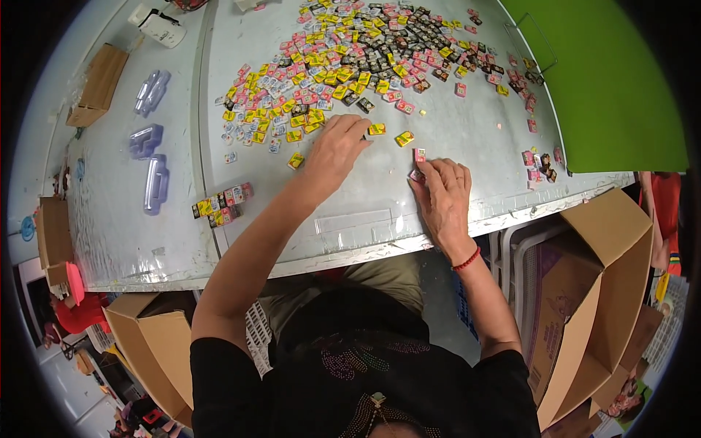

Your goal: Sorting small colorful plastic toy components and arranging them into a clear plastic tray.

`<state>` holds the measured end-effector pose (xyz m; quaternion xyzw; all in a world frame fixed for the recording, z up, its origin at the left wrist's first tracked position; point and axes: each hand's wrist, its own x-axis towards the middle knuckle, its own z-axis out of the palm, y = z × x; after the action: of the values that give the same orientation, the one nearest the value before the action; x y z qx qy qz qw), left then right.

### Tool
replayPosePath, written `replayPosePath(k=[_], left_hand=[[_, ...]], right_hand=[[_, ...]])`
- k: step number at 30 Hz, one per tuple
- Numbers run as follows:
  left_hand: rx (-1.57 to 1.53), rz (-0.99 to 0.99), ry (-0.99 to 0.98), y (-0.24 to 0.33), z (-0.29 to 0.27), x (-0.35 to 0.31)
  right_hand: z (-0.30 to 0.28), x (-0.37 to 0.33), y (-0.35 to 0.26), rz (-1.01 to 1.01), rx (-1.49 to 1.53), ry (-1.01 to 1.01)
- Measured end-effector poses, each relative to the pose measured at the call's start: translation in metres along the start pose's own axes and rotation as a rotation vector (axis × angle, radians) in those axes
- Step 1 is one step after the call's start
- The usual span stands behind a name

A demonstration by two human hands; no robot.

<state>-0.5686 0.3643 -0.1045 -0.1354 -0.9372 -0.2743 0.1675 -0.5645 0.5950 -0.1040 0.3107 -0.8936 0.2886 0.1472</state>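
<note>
A wide heap of miniature boxes (343,58) in yellow, pink, black and white covers the far part of the table. At its near edge is my left hand (337,150), fingers curled down and thumb close to them; what lies under the fingertips is hidden. One yellow box (376,129) lies just right of those fingers, another yellow box (404,139) farther right. Nearer the table's front edge, my right hand (445,197) pinches a small pink box (417,176) between thumb and fingers. A second pink box (419,155) sits right at its fingertips.
Stacked rows of mini boxes (223,204) stand at left. Clear plastic cases (155,184), a white bottle (158,26) and a brown carton (98,85) lie beyond them. A green board (621,87) borders the right. Open cardboard boxes (606,292) stand below the table edge.
</note>
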Motion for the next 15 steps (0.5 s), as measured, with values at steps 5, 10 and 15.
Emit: replayPosePath(k=[5,10,15], left_hand=[[-0.079,0.043,-0.098,-0.018,-0.012,0.011],[-0.084,0.181,-0.175,-0.024,-0.015,0.027],[-0.133,0.231,-0.257,-0.006,-0.003,0.021]], right_hand=[[-0.008,-0.004,0.004,0.028,0.0,0.068],[-0.016,-0.001,0.015,0.14,-0.11,0.068],[-0.01,0.006,0.011,0.141,-0.163,0.047]])
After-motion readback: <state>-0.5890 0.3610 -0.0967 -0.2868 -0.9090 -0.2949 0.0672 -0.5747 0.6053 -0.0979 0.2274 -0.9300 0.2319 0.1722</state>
